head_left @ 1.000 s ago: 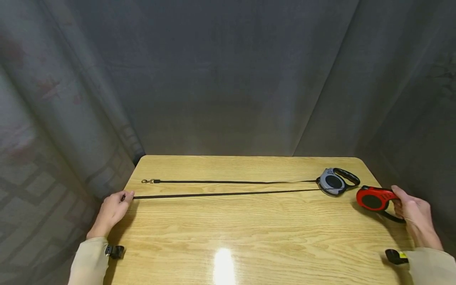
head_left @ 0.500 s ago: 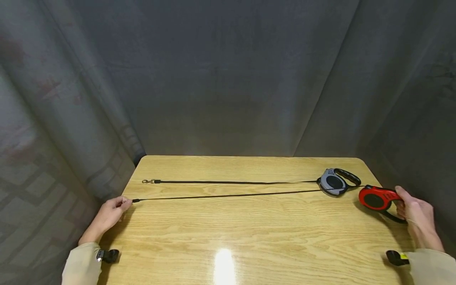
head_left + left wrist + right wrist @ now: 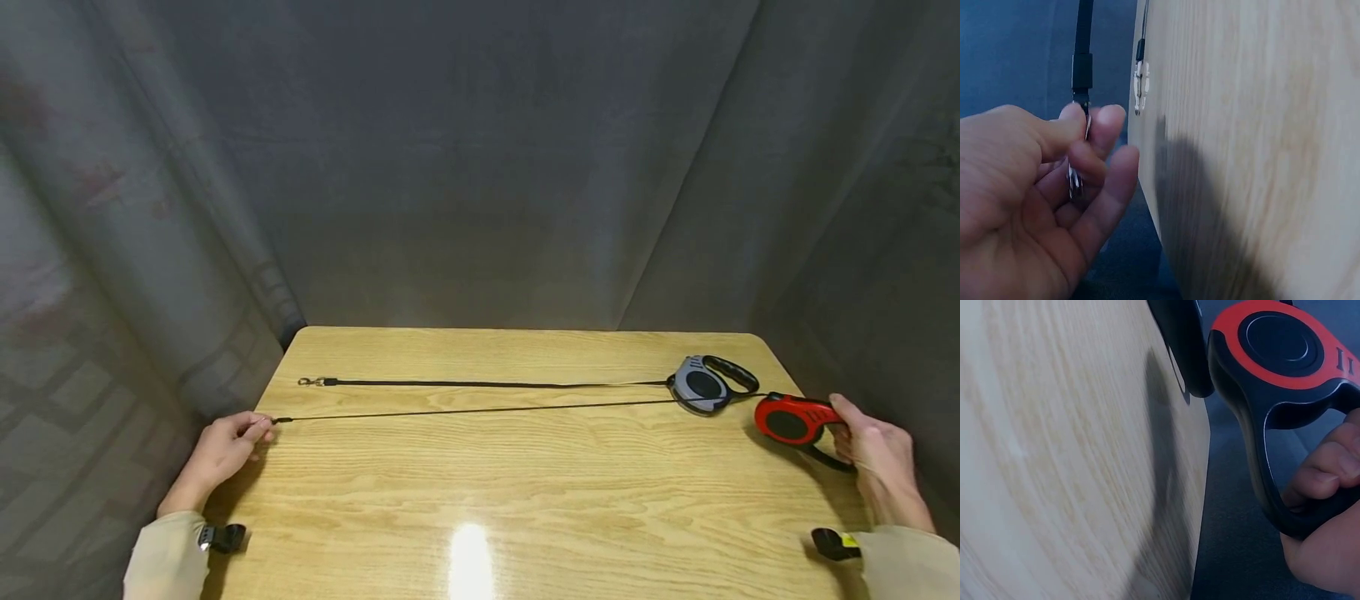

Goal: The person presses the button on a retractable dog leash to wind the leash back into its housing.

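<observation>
My right hand [image 3: 883, 442] grips the black handle of a red retractable dog leash [image 3: 789, 419] over the table's right end; in the right wrist view the fingers curl through the handle loop [image 3: 1260, 469]. Its black strap [image 3: 480, 411] runs straight across the table to my left hand [image 3: 227, 450]. There my thumb and fingers pinch the metal snap hook [image 3: 1076, 181] at the strap's end, just past the table's left edge. Behind lies a grey retractable leash [image 3: 701, 384], its own strap [image 3: 465, 383] pulled out leftward, ending in a snap hook [image 3: 309, 382].
The pale wooden table [image 3: 525, 492] has rounded far corners. Grey curtains [image 3: 465, 167] hang close behind it and at both sides. The red leash's strap passes over the grey leash's case.
My left hand has shifted left and slightly toward me, drawing the strap's end with it past the table's edge. The right hand and red leash have moved slightly right.
</observation>
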Available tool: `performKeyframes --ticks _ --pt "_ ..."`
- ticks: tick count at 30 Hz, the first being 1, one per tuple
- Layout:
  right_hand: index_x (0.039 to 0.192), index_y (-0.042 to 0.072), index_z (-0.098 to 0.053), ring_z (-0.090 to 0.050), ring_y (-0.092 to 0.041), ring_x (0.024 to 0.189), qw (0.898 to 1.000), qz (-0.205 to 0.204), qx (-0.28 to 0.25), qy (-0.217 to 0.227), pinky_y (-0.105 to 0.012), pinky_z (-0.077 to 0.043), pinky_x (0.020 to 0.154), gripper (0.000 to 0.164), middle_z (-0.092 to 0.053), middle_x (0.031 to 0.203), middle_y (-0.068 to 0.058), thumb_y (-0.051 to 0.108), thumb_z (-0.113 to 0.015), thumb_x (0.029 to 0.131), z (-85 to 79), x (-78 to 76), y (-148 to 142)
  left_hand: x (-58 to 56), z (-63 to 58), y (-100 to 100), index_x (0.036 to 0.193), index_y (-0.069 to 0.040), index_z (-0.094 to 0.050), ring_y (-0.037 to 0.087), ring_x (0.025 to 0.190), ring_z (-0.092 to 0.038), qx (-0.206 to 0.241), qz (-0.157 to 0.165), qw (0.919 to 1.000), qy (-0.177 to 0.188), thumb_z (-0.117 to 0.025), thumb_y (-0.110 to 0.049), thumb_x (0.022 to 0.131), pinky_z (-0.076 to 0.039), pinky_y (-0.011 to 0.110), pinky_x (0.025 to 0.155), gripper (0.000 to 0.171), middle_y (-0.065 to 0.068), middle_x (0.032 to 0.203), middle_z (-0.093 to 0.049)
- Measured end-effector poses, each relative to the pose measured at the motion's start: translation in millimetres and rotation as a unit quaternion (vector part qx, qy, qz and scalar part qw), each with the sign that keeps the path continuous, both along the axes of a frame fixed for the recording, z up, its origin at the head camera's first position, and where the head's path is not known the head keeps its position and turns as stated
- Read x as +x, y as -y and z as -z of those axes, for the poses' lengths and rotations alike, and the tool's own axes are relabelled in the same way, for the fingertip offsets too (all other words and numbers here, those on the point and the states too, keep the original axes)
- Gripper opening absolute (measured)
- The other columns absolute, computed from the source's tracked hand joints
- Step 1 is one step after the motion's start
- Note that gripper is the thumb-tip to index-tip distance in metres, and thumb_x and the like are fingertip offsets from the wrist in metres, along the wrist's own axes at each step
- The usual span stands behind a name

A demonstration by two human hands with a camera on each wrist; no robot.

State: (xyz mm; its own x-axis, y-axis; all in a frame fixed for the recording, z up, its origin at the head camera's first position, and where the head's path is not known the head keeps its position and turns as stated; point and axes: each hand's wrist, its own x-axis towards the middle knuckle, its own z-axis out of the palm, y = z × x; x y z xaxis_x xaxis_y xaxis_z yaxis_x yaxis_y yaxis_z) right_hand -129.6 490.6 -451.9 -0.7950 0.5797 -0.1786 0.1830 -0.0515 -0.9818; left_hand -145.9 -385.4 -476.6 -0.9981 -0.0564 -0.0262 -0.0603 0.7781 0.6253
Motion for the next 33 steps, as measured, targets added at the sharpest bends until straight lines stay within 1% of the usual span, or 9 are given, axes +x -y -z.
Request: performKeyframes --ticks 3,5,10,13,18,22,26,29,33 --pt "0.052 0.008 -0.058 -0.037 -0.011 0.041 1.0 0.014 0.008 0.0 -0.034 -0.023 0.047 0.055 -0.048 0.046 0.006 0.029 -0.07 0.101 0.0 -0.3 -0.6 0.9 -1.3 0.1 0.112 0.003 -0.073 0.012 0.069 -0.067 -0.016 -0.014 0.9997 -0.013 -0.059 -0.028 0.111 -0.053 0.026 0.061 0.034 0.012 0.095 -0.079" --pt "0.053 0.007 -0.058 -0.037 -0.011 0.042 1.0 0.013 0.007 -0.002 -0.033 -0.024 0.047 0.054 -0.048 0.046 0.006 0.028 -0.069 0.102 -0.1 0.1 -1.4 1.2 -1.6 0.6 0.113 0.004 -0.073 0.011 0.069 -0.067 -0.013 -0.017 0.9996 -0.017 -0.06 -0.028 0.111 -0.054 0.026 0.061 0.034 0.013 0.095 -0.079" --pt "0.052 0.008 -0.057 -0.037 -0.011 0.041 1.0 0.016 0.014 0.006 -0.033 -0.024 0.046 0.055 -0.048 0.046 0.006 0.028 -0.07 0.101 -1.2 -0.7 -0.9 0.9 0.0 2.6 0.12 0.011 -0.069 0.012 0.075 -0.071 0.012 -0.005 0.9999 -0.006 -0.053 -0.018 0.113 -0.059 0.025 0.065 0.033 0.02 0.099 -0.077" --pt "0.052 0.008 -0.058 -0.038 -0.011 0.042 1.0 0.019 0.015 0.01 -0.032 -0.026 0.046 0.054 -0.048 0.046 0.006 0.028 -0.071 0.101 -1.6 -1.2 0.1 1.3 1.0 3.3 0.12 0.01 -0.069 0.013 0.075 -0.072 0.007 -0.002 1.0 -0.006 -0.052 -0.018 0.114 -0.059 0.025 0.065 0.033 0.02 0.099 -0.077" --pt "0.052 0.007 -0.06 -0.04 -0.01 0.042 1.0 0.018 0.008 0.009 -0.031 -0.027 0.044 0.054 -0.049 0.045 0.005 0.027 -0.071 0.1 -1.0 -0.8 0.2 1.9 0.9 4.5 0.118 0.007 -0.072 0.015 0.071 -0.07 -0.014 -0.003 0.9996 -0.022 -0.053 -0.022 0.114 -0.055 0.026 0.062 0.035 0.016 0.097 -0.077" --pt "0.052 0.008 -0.059 -0.04 -0.01 0.043 1.0 0.019 0.006 0.011 -0.031 -0.027 0.044 0.053 -0.048 0.046 0.006 0.028 -0.07 0.101 -0.6 -1.3 -0.5 1.9 -0.1 3.9 0.117 0.006 -0.072 0.015 0.069 -0.069 -0.024 -0.008 0.9991 -0.035 -0.053 -0.024 0.114 -0.054 0.025 0.061 0.035 0.015 0.095 -0.076" --pt "0.052 0.01 -0.058 -0.039 -0.009 0.043 0.999 0.025 0.014 0.033 -0.03 -0.028 0.046 0.053 -0.048 0.046 0.007 0.031 -0.068 0.1 -1.3 -2.6 -1.0 2.7 -0.1 3.8 0.116 0.006 -0.072 0.013 0.067 -0.067 -0.028 -0.016 0.9985 -0.045 -0.054 -0.024 0.113 -0.052 0.025 0.059 0.034 0.015 0.094 -0.075" --pt "0.054 0.013 -0.059 -0.041 -0.008 0.044 0.998 0.029 0.013 0.049 -0.029 -0.03 0.047 0.051 -0.048 0.046 0.008 0.032 -0.067 0.1 -1.8 -3.0 -1.9 2.9 1.2 4.5 0.115 0.005 -0.072 0.011 0.065 -0.064 -0.029 -0.023 0.9977 -0.056 -0.055 -0.023 0.113 -0.05 0.025 0.058 0.033 0.015 0.093 -0.075" --pt "0.056 0.017 -0.059 -0.041 -0.008 0.045 0.999 0.006 -0.006 0.046 -0.029 -0.031 0.047 0.048 -0.048 0.048 0.009 0.032 -0.065 0.101 -1.9 -1.2 -3.9 3.1 3.3 5.0 0.114 0.006 -0.072 0.007 0.063 -0.059 -0.027 -0.036 0.9965 -0.07 -0.056 -0.021 0.112 -0.047 0.025 0.058 0.032 0.016 0.093 -0.075"
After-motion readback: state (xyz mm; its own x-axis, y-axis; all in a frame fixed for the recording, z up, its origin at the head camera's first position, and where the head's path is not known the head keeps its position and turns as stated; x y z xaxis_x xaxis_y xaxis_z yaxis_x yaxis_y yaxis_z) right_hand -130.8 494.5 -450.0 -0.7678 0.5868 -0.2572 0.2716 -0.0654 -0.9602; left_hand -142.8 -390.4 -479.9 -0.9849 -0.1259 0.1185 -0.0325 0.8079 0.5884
